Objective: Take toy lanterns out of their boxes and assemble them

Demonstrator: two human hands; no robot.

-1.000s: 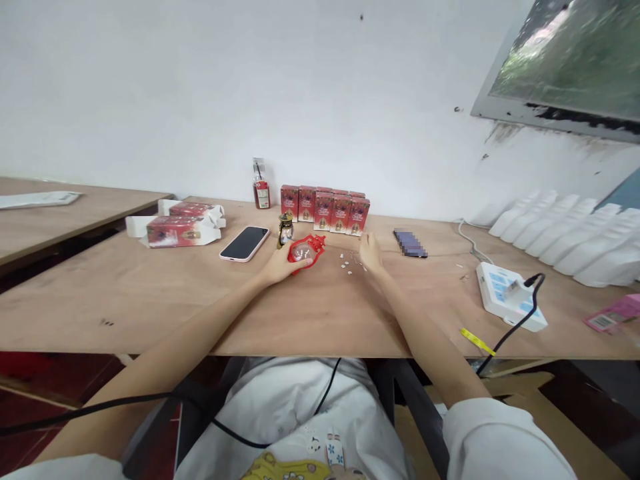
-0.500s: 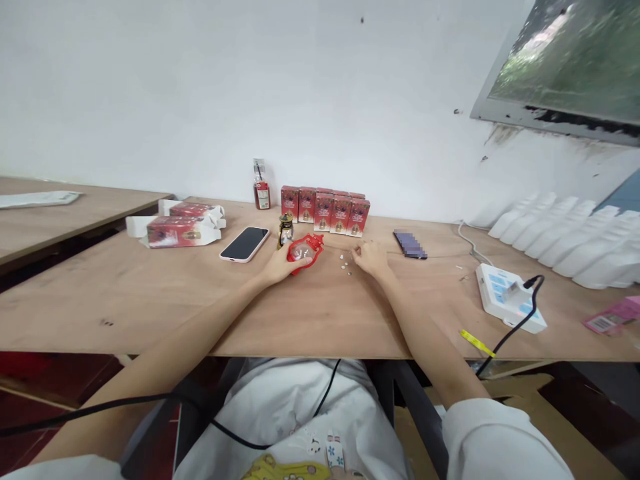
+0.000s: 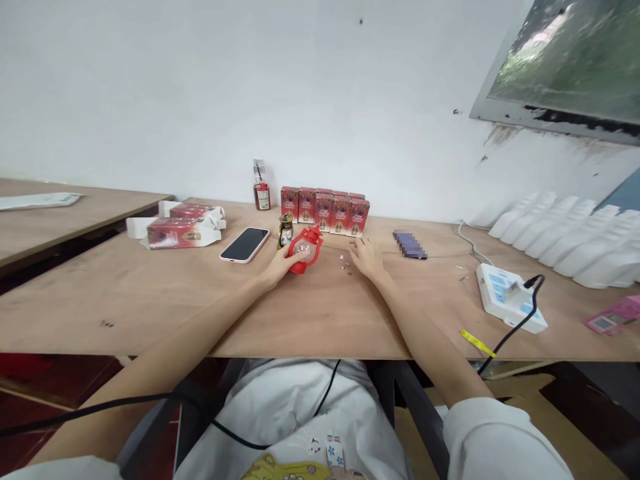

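Observation:
My left hand [image 3: 280,266] grips a small red toy lantern [image 3: 305,249] with a clear globe, tilted up off the wooden table [image 3: 150,293]. My right hand [image 3: 367,257] rests on the table to its right, fingers curled beside several tiny white parts [image 3: 345,267]. A small dark-and-gold lantern [image 3: 285,230] stands just behind the red one. A row of red boxes [image 3: 325,210] stands against the wall behind both hands.
A phone [image 3: 245,244] lies face up left of the lanterns. Opened red-and-white cartons [image 3: 180,227] lie further left. A small red bottle [image 3: 261,190] stands by the wall. A white power strip [image 3: 505,297] with a black cable sits at the right, near white bottles [image 3: 575,240].
The red lantern went from lying flat to tilted nearly upright in my left hand. My right hand slid a little left toward the small white parts.

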